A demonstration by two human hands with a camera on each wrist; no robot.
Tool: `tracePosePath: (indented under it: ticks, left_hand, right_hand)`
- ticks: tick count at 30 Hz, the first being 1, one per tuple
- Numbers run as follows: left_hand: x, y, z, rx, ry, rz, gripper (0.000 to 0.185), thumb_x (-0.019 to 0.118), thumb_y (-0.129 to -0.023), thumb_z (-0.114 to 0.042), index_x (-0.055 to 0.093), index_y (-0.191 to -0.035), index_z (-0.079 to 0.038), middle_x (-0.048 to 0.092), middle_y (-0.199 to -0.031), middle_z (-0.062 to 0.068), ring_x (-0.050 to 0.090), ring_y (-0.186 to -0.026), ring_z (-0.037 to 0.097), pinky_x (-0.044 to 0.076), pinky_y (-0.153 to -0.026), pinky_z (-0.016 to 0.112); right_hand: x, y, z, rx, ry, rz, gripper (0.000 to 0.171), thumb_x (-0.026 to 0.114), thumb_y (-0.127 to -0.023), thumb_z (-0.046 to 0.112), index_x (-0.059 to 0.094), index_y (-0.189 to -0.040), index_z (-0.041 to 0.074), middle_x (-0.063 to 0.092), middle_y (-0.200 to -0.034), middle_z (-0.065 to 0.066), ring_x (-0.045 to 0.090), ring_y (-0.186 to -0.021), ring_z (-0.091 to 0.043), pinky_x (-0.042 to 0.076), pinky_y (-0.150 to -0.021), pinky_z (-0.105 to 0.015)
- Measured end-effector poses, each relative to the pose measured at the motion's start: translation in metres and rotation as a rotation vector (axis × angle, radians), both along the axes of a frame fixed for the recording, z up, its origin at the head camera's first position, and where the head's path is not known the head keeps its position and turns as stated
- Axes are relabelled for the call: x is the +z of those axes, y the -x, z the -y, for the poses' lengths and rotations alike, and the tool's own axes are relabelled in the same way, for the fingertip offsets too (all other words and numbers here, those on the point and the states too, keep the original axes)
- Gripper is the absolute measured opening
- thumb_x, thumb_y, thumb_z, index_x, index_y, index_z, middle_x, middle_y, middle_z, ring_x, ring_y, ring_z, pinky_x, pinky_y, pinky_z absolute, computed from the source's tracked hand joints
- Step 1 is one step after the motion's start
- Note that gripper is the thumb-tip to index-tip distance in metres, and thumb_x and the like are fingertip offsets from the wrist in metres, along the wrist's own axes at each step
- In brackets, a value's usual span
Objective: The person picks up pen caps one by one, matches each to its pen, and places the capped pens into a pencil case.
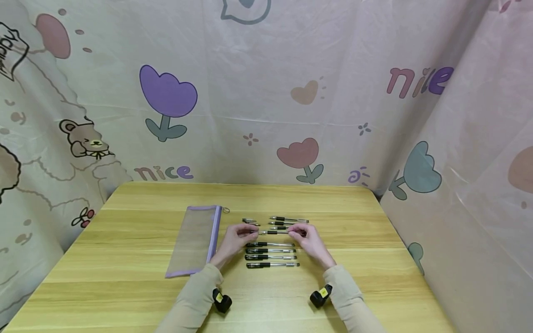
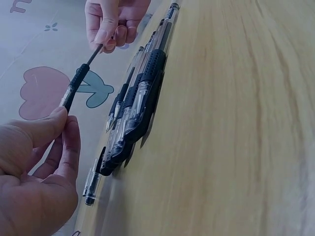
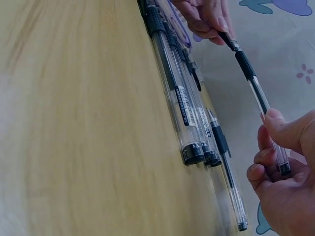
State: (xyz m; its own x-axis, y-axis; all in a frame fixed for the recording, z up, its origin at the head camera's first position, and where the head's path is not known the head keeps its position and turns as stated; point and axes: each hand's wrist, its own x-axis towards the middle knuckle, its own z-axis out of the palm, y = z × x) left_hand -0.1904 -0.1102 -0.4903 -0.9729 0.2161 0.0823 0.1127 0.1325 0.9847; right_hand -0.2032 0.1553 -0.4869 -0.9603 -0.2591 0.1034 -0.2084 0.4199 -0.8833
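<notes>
Both hands hold one clear pen with a black grip (image 1: 272,232) level above the wooden table (image 1: 125,277), one at each end. My left hand (image 1: 246,230) pinches the grip end (image 2: 78,78) between thumb and fingers (image 2: 61,118). My right hand (image 1: 292,229) pinches the far end of the barrel (image 3: 256,93) with its fingertips (image 3: 270,118). Below the held pen, several capped black pens (image 1: 270,254) lie side by side in a row (image 2: 140,98) (image 3: 177,88).
A flat mesh pouch with purple trim (image 1: 195,240) lies left of the pens. More pens (image 1: 287,221) and small pen parts (image 1: 250,222) lie farther back. Printed fabric walls (image 1: 266,92) close in the table on three sides.
</notes>
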Motion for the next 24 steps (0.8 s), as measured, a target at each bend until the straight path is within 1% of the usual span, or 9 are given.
tracePosePath:
  ticks: [5, 8, 11, 14, 20, 24]
  left_hand:
    - [0.0014, -0.0007, -0.0002, -0.006, -0.006, 0.012, 0.03, 0.071, -0.091, -0.004, 0.066, -0.116, 0.011, 0.068, -0.118, 0.03, 0.072, -0.098, 0.024, 0.058, -0.084, 0.02]
    - [0.0013, -0.0009, 0.0001, -0.007, 0.001, 0.009, 0.03, 0.071, -0.091, -0.004, 0.066, -0.116, 0.011, 0.068, -0.118, 0.03, 0.072, -0.096, 0.021, 0.058, -0.083, 0.02]
    - [-0.0001, -0.001, 0.0002, -0.009, 0.005, 0.004, 0.029, 0.071, -0.091, -0.004, 0.066, -0.116, 0.011, 0.069, -0.118, 0.03, 0.073, -0.095, 0.02, 0.058, -0.083, 0.021]
    - [-0.0014, -0.0006, 0.0005, -0.017, 0.001, 0.002, 0.03, 0.071, -0.091, -0.004, 0.066, -0.116, 0.012, 0.068, -0.119, 0.03, 0.072, -0.094, 0.016, 0.058, -0.083, 0.02]
    - [-0.003, 0.0005, 0.0018, -0.039, -0.022, 0.001, 0.029, 0.072, -0.091, -0.003, 0.067, -0.115, 0.012, 0.068, -0.12, 0.031, 0.071, -0.091, 0.007, 0.057, -0.084, 0.019]
    - [-0.0028, 0.0001, 0.0035, -0.041, -0.022, 0.008, 0.03, 0.072, -0.09, -0.004, 0.067, -0.115, 0.011, 0.068, -0.119, 0.03, 0.07, -0.089, 0.004, 0.058, -0.084, 0.019]
  right_hand:
    - [-0.0001, 0.0, 0.0015, 0.03, 0.01, -0.017, 0.017, 0.065, -0.094, 0.006, 0.07, -0.109, -0.002, 0.071, -0.104, -0.022, 0.062, -0.087, -0.018, 0.05, -0.076, -0.019]
    - [-0.0006, 0.0, 0.0021, 0.044, 0.015, -0.027, 0.017, 0.065, -0.095, 0.007, 0.071, -0.108, -0.002, 0.071, -0.104, -0.021, 0.063, -0.087, -0.02, 0.05, -0.075, -0.019]
    - [-0.0013, -0.0006, 0.0031, 0.054, 0.018, -0.022, 0.017, 0.066, -0.094, 0.007, 0.071, -0.108, -0.001, 0.071, -0.104, -0.02, 0.063, -0.088, -0.021, 0.051, -0.075, -0.019]
    - [-0.0025, -0.001, 0.0035, 0.062, 0.024, -0.015, 0.017, 0.066, -0.094, 0.008, 0.071, -0.109, 0.0, 0.071, -0.105, -0.02, 0.062, -0.088, -0.021, 0.051, -0.076, -0.021]
    - [-0.0066, -0.0006, 0.0025, 0.053, 0.05, -0.021, 0.019, 0.068, -0.094, 0.012, 0.072, -0.108, 0.0, 0.072, -0.106, -0.02, 0.064, -0.089, -0.018, 0.051, -0.077, -0.02]
    - [-0.0073, -0.0019, 0.0034, 0.036, 0.059, -0.024, 0.019, 0.07, -0.093, 0.012, 0.073, -0.107, 0.001, 0.072, -0.105, -0.018, 0.062, -0.086, -0.012, 0.051, -0.077, -0.02]
